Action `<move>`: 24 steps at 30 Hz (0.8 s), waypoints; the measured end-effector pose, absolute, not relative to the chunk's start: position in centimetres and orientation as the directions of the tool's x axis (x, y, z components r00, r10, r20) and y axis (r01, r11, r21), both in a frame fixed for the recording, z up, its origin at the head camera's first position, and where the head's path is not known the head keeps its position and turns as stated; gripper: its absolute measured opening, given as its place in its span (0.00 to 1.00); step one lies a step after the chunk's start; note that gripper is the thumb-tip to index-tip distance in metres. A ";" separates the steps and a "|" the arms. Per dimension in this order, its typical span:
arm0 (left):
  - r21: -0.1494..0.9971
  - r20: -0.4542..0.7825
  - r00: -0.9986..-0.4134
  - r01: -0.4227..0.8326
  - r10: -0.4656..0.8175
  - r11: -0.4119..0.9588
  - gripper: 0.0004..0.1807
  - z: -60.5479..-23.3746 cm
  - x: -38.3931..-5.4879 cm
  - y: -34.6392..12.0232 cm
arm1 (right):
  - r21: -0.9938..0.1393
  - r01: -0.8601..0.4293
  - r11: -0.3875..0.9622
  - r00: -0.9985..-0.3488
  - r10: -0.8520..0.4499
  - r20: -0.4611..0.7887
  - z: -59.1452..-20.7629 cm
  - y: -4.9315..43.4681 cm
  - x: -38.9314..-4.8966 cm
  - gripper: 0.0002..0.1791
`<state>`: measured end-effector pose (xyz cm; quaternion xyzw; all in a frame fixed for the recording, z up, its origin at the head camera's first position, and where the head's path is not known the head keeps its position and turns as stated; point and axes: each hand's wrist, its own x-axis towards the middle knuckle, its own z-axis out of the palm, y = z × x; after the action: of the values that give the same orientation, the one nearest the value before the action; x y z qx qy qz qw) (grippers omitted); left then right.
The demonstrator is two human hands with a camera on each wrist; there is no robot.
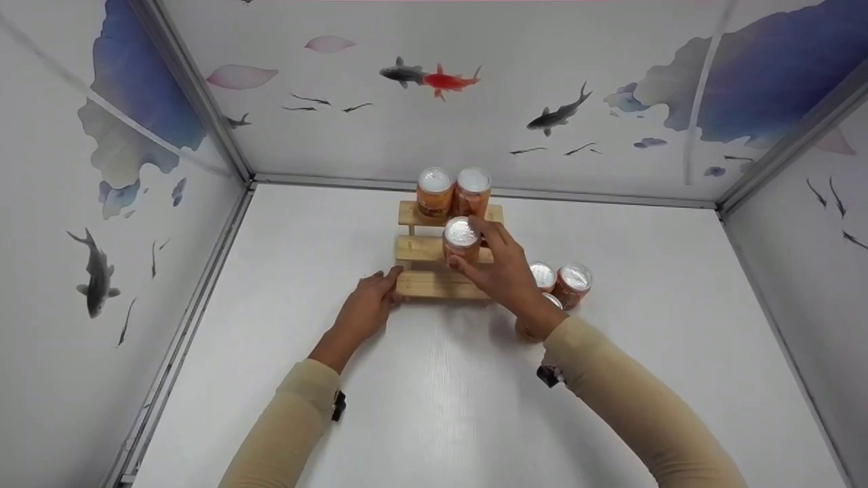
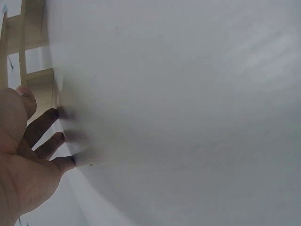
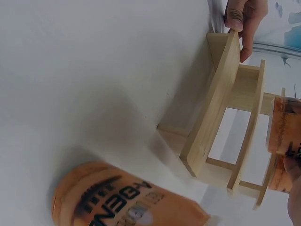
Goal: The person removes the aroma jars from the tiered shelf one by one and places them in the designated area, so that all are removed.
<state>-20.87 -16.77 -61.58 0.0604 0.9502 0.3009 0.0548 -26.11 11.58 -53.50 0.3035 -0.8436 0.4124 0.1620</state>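
A three-tiered wooden rack (image 1: 434, 285) stands near the back wall. My left hand (image 1: 367, 305) grips the left end of its lowest tier; in the left wrist view the thumb lies against the wood and the other fingertips (image 2: 57, 137) reach down to the table. My right hand (image 1: 507, 268) holds an orange jar (image 1: 461, 234) with a silvery top, thumb and fingers around its sides, upright at the middle tier. Whether the jar's base touches the wood cannot be made out. Two similar jars, a left one (image 1: 434, 193) and a right one (image 1: 474, 186), sit side by side on the top tier.
Three more jars stand on the white table (image 1: 434, 407) right of the rack, partly behind my right wrist; one of them (image 1: 575, 285) is outermost. An orange jar (image 3: 127, 197) looms close in the right wrist view. Fish-patterned walls (image 1: 325, 135) enclose the table.
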 end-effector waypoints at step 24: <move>0.580 -0.088 -0.988 0.055 0.130 0.813 0.32 -61.5 -20.8 -16.6 | -0.551 -0.572 0.607 -0.797 -0.254 0.548 -52.0 22.9 -22.8 0.42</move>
<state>-20.84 -16.56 -61.48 0.0486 0.9501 0.3020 0.0617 -22.76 22.89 -51.95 0.2372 -0.8708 0.3745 0.2127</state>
